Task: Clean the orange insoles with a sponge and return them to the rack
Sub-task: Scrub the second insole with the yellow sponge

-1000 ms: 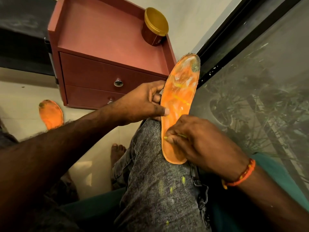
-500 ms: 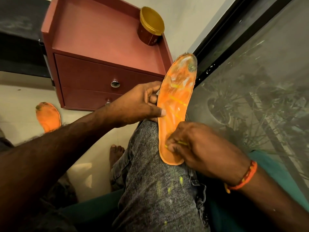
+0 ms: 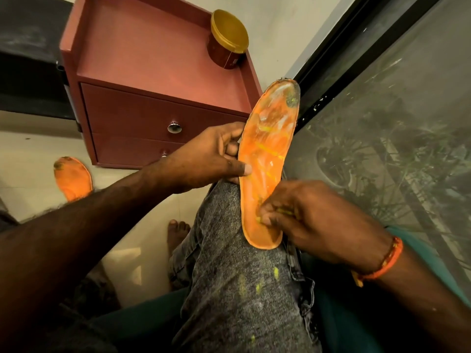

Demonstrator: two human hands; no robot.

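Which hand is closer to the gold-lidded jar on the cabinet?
Left. The left hand grips the insole's edge just below the cabinet, nearer the jar. The right hand rubs the insole's heel end, lower and farther away.

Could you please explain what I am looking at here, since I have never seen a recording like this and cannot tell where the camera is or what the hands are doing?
There is no machine: a person wears a wide-angle camera on the head, so the one view looks down at their own hands and lap. An orange insole rests on the knee of their grey jeans. The left hand grips its edge, thumb on top. The right hand has curled fingers pressed on the heel end, with something yellow between them that is mostly hidden, perhaps the sponge. A second orange insole lies on the pale floor. Behind stands a reddish drawer unit with a gold-lidded jar on top.
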